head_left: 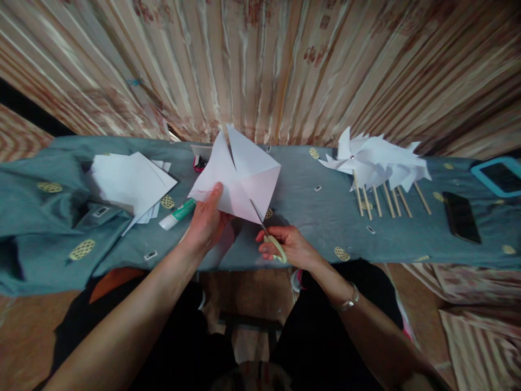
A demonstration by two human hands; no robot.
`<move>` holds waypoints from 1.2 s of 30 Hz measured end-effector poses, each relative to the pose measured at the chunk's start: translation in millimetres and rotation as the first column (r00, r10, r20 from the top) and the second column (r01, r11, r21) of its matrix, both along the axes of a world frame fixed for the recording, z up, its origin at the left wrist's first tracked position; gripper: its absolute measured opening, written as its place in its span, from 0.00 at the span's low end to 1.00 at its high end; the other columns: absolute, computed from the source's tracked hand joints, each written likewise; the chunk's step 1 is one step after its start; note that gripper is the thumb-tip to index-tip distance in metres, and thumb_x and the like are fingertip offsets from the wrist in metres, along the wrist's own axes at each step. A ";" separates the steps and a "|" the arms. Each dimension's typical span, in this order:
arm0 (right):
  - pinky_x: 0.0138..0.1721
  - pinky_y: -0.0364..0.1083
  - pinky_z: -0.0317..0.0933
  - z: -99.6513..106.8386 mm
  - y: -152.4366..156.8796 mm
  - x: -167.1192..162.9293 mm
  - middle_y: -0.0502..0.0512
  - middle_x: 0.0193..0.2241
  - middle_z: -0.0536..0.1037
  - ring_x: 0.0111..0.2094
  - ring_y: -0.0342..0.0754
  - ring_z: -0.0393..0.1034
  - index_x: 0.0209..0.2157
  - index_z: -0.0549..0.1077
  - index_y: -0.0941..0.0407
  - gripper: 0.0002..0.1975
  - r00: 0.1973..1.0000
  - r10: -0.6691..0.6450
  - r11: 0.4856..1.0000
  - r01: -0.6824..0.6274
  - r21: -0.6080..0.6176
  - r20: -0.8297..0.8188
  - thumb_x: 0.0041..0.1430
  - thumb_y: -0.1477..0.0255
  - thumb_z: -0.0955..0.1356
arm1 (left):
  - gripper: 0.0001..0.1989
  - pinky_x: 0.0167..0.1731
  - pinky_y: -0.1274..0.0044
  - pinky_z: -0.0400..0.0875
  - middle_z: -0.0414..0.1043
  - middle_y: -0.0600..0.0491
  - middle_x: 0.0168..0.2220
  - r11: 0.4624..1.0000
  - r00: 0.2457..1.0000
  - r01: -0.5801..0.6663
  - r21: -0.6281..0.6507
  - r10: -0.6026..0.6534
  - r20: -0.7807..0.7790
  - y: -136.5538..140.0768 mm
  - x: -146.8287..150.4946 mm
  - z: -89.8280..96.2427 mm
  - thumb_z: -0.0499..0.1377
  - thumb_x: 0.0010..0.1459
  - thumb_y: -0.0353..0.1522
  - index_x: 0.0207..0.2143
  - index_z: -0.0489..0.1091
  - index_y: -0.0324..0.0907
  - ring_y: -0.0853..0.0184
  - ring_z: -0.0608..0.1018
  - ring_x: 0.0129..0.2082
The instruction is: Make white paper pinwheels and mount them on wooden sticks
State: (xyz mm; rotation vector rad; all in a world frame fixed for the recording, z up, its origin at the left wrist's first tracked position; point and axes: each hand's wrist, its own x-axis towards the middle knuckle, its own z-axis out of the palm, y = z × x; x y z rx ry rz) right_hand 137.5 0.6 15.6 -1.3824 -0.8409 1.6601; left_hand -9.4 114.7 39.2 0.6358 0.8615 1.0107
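My left hand [209, 217] pinches a square sheet of white paper [256, 163] by its lower left edge, thumb on top. A slit runs into the sheet from its top corner toward the middle. In my right hand [288, 244] is a pair of scissors [279, 251] with pale yellow-green handles, my fingers closed round them. Their blades lie at the sheet's lower right corner, along a line toward the middle. A glue stick [178, 215] with a green and white barrel lies just left of my left hand.
White paper sheets [122, 182] are stacked at the left. Several white paper pinwheels [378, 160] on wooden sticks lie at the right, near a dark phone [461, 217] and a blue-framed object [499, 176]. A small red container [200, 163] sits behind the sheet. A curtain [252, 70] hangs behind the cloth-covered table [301, 206].
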 end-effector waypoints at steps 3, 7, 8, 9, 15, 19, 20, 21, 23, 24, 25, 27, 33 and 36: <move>0.23 0.40 0.62 2.3 0.2 0.0 0.44 0.18 0.73 0.18 0.38 0.67 0.30 0.73 0.58 0.25 1.000 0.002 1.000 -0.002 0.004 0.016 0.36 0.55 0.78 | 0.06 0.24 0.79 0.73 0.74 0.51 0.36 1.000 1.000 0.016 -0.010 -0.016 0.002 -2.6 0.3 -0.9 0.56 0.62 0.31 0.40 0.71 0.40 0.69 0.75 0.28; 0.23 0.39 0.63 3.2 0.1 0.7 0.45 0.19 0.74 0.19 0.38 0.67 0.30 0.72 0.58 0.25 1.000 0.004 1.000 -0.005 0.022 0.030 0.37 0.55 0.77 | 0.07 0.24 0.79 0.72 0.74 0.53 0.34 0.998 1.000 0.023 -0.050 -0.024 -0.009 -7.1 2.0 1.5 0.54 0.63 0.29 0.40 0.71 0.40 0.70 0.75 0.27; 0.23 0.40 0.63 3.1 0.1 0.7 0.45 0.19 0.74 0.19 0.38 0.67 0.30 0.72 0.58 0.25 0.999 0.004 1.000 -0.005 0.024 0.033 0.38 0.55 0.77 | 0.07 0.25 0.79 0.72 0.74 0.53 0.34 0.998 1.000 0.020 -0.056 -0.021 -0.014 -7.6 2.3 2.2 0.53 0.63 0.28 0.40 0.71 0.40 0.70 0.75 0.27; 0.23 0.40 0.64 3.1 0.2 0.7 0.45 0.19 0.74 0.19 0.38 0.67 0.30 0.72 0.58 0.25 0.999 0.003 1.000 -0.003 0.023 0.034 0.37 0.55 0.77 | 0.07 0.25 0.79 0.72 0.74 0.53 0.34 0.998 1.000 0.019 -0.059 -0.020 -0.017 -7.8 2.5 2.6 0.53 0.64 0.28 0.40 0.71 0.40 0.70 0.75 0.27; 0.24 0.41 0.65 2.7 1.1 -0.8 0.45 0.19 0.73 0.19 0.39 0.68 0.30 0.72 0.58 0.25 1.000 -0.018 1.000 0.018 0.013 0.004 0.35 0.55 0.78 | 0.05 0.25 0.79 0.72 0.74 0.54 0.34 0.998 1.000 0.018 -0.052 -0.018 0.001 -6.2 1.6 -0.6 0.56 0.62 0.30 0.40 0.71 0.42 0.70 0.75 0.27; 0.23 0.40 0.64 0.9 1.4 -1.5 0.45 0.18 0.74 0.18 0.38 0.68 0.29 0.73 0.58 0.24 0.999 -0.034 0.999 0.034 -0.005 -0.001 0.34 0.57 0.79 | 0.06 0.25 0.79 0.72 0.75 0.53 0.34 0.999 1.000 0.025 -0.042 -0.025 0.000 -6.1 1.3 -1.7 0.56 0.62 0.31 0.40 0.71 0.42 0.70 0.75 0.27; 0.22 0.40 0.64 0.5 1.5 -1.6 0.45 0.18 0.74 0.18 0.38 0.68 0.29 0.73 0.58 0.24 0.999 -0.035 0.999 0.035 -0.005 -0.005 0.35 0.57 0.79 | 0.05 0.24 0.80 0.72 0.75 0.53 0.34 0.999 1.000 0.023 -0.045 -0.023 -0.010 -6.1 1.3 -1.5 0.56 0.62 0.31 0.40 0.71 0.42 0.70 0.75 0.27; 0.22 0.39 0.63 0.2 1.6 -1.8 0.45 0.18 0.74 0.18 0.38 0.68 0.29 0.73 0.58 0.24 0.999 -0.036 0.999 0.036 -0.005 -0.010 0.35 0.58 0.79 | 0.05 0.24 0.80 0.71 0.75 0.53 0.33 0.999 1.000 0.022 -0.046 -0.023 -0.021 -6.1 1.2 -1.3 0.56 0.62 0.31 0.39 0.71 0.43 0.70 0.75 0.26; 0.22 0.39 0.63 0.3 1.8 -2.0 0.45 0.18 0.74 0.18 0.39 0.68 0.29 0.73 0.58 0.23 0.999 -0.046 0.999 0.046 -0.011 -0.016 0.34 0.59 0.79 | 0.05 0.23 0.80 0.71 0.74 0.54 0.32 0.999 0.999 0.021 -0.042 -0.023 -0.033 -6.2 1.3 -0.7 0.56 0.61 0.32 0.38 0.71 0.43 0.70 0.75 0.26; 0.22 0.39 0.63 0.6 1.9 -2.1 0.45 0.18 0.74 0.18 0.39 0.68 0.29 0.73 0.58 0.23 0.999 -0.051 0.999 0.050 -0.017 -0.014 0.34 0.60 0.79 | 0.05 0.23 0.80 0.71 0.74 0.54 0.32 0.999 0.999 0.020 -0.041 -0.022 -0.035 -6.4 1.4 -0.5 0.56 0.61 0.32 0.38 0.71 0.44 0.70 0.75 0.26; 0.22 0.40 0.64 1.0 1.9 -2.1 0.45 0.18 0.74 0.18 0.39 0.68 0.29 0.73 0.58 0.23 0.999 -0.052 0.998 0.052 -0.023 -0.010 0.33 0.60 0.79 | 0.05 0.23 0.80 0.71 0.75 0.55 0.32 0.999 0.999 0.020 -0.041 -0.022 -0.037 -6.8 1.6 -0.2 0.56 0.61 0.32 0.38 0.71 0.44 0.70 0.75 0.26; 0.22 0.40 0.65 1.7 1.9 -1.7 0.45 0.19 0.75 0.19 0.39 0.69 0.30 0.73 0.58 0.24 0.999 -0.050 0.998 0.050 -0.028 -0.003 0.34 0.60 0.79 | 0.05 0.25 0.79 0.71 0.75 0.55 0.33 0.999 0.999 0.022 -0.050 -0.024 -0.039 -8.1 2.4 0.3 0.56 0.62 0.31 0.38 0.71 0.44 0.69 0.75 0.26; 0.23 0.41 0.66 1.5 1.7 -0.6 0.45 0.20 0.75 0.19 0.40 0.69 0.31 0.73 0.58 0.25 0.999 -0.049 0.999 0.050 -0.005 0.018 0.34 0.58 0.79 | 0.08 0.27 0.76 0.72 0.76 0.53 0.34 0.998 0.998 0.051 -0.021 -0.052 -0.043 -14.0 4.7 0.5 0.57 0.60 0.31 0.41 0.72 0.44 0.65 0.76 0.32; 0.24 0.41 0.66 1.2 2.0 -0.6 0.46 0.21 0.76 0.20 0.40 0.70 0.32 0.73 0.59 0.25 0.998 -0.055 0.998 0.055 -0.016 0.012 0.34 0.58 0.79 | 0.09 0.27 0.77 0.73 0.76 0.52 0.35 0.999 0.998 0.050 -0.017 -0.050 -0.043 -14.6 4.6 0.1 0.59 0.58 0.32 0.42 0.71 0.44 0.65 0.76 0.31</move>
